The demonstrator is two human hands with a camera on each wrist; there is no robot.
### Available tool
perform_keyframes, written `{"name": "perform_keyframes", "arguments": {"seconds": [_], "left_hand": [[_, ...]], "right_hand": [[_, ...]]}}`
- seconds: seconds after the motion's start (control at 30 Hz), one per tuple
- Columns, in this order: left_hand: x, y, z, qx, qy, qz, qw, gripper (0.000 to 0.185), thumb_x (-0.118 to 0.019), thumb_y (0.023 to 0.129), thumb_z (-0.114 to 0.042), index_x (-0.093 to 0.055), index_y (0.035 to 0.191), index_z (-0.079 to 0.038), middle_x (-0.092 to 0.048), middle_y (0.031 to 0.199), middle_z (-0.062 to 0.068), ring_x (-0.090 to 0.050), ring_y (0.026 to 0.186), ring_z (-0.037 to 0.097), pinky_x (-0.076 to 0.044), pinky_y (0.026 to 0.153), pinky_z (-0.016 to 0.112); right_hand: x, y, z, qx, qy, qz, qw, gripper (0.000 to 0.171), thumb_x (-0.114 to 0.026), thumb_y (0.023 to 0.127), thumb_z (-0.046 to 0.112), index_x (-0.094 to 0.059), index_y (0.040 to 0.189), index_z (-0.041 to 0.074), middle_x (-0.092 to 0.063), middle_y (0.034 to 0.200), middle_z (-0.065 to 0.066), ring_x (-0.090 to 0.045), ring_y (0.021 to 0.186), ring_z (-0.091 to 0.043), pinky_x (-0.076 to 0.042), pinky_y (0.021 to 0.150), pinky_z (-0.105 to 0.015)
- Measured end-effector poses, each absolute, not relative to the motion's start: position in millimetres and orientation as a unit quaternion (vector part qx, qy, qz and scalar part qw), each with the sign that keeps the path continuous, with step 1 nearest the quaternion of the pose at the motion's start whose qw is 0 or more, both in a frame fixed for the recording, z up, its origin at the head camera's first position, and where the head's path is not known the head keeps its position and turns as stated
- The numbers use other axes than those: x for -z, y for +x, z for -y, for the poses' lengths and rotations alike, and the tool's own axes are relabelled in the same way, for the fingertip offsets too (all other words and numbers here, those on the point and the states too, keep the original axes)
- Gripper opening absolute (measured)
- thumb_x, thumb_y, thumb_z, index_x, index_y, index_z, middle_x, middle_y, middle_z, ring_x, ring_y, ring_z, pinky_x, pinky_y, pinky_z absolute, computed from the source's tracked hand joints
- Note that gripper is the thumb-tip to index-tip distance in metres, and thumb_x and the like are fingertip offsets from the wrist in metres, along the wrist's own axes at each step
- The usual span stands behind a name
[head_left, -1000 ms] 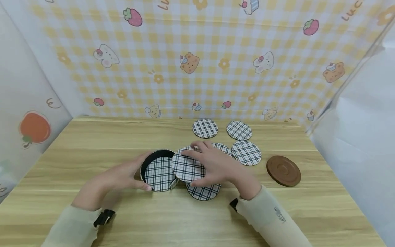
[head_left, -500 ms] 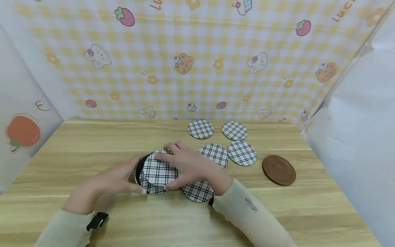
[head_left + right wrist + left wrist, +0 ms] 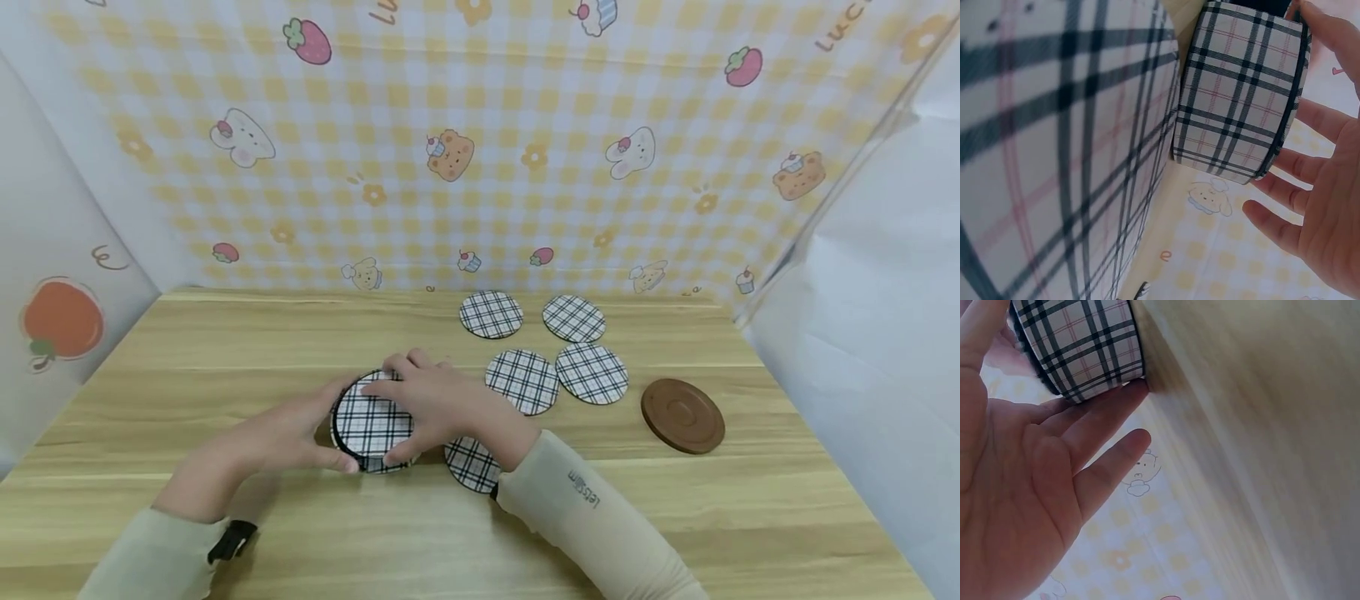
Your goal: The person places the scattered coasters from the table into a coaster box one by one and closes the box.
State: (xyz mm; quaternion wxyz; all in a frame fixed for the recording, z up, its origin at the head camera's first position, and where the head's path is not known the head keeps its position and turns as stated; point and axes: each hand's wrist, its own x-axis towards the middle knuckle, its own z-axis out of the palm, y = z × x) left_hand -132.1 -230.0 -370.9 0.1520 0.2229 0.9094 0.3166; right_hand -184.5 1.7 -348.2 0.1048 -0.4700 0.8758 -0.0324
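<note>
A round plaid box [image 3: 1088, 347] stands on the table, its black lining showing as a thin crescent at the left in the head view. My left hand [image 3: 288, 433] grips its side, thumb in front and fingers round the back. Over the mouth of the box lies a round plaid coaster [image 3: 371, 421]. My right hand [image 3: 442, 404] holds this coaster by its edge, thumb at the front and fingers at the far side. In the right wrist view, the fingertips are right at the box's rim. Beneath my right wrist another plaid coaster [image 3: 470, 467] is partly hidden.
Several more plaid coasters, one of them a coaster [image 3: 522, 382] beside my right hand, lie flat towards the back of the wooden table [image 3: 225, 350]. A brown round disc [image 3: 682, 415] with concentric rings lies at the right. Behind the table hangs a yellow checked cloth [image 3: 487, 200].
My right hand has carried the coaster leftward from beside the box to over its mouth, covering most of the opening. My left hand has kept its grip on the box.
</note>
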Motion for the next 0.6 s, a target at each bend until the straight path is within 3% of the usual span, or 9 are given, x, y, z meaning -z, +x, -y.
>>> {"name": "perform_keyframes", "arguments": {"seconds": [0.33,0.6], "left_hand": [[369.2,-131.6,230.6,-0.311,0.214,-0.912,0.161,0.116,-0.077,0.077,-0.057,-0.013,0.157,-0.003,-0.037,0.154,0.024,-0.051,0.131,0.037,-0.044,0.106,0.059],[370.1,-132.6,231.6,-0.318,0.239,-0.904,0.158,0.113,-0.076,0.079,-0.055,-0.013,0.157,-0.002,-0.035,0.155,0.024,-0.051,0.131,0.038,-0.044,0.106,0.059]], "right_hand": [[350.2,-183.6,3.3,0.012,-0.469,-0.877,0.100,0.087,-0.071,0.079,0.065,-0.038,0.153,0.034,-0.034,0.156,-0.003,-0.035,0.136,-0.021,-0.045,0.109,-0.049],[352.8,-184.0,3.2,0.012,-0.470,-0.878,0.095,0.087,-0.072,0.079,0.064,-0.038,0.153,0.033,-0.033,0.157,-0.001,-0.035,0.137,-0.020,-0.045,0.108,-0.047]]}}
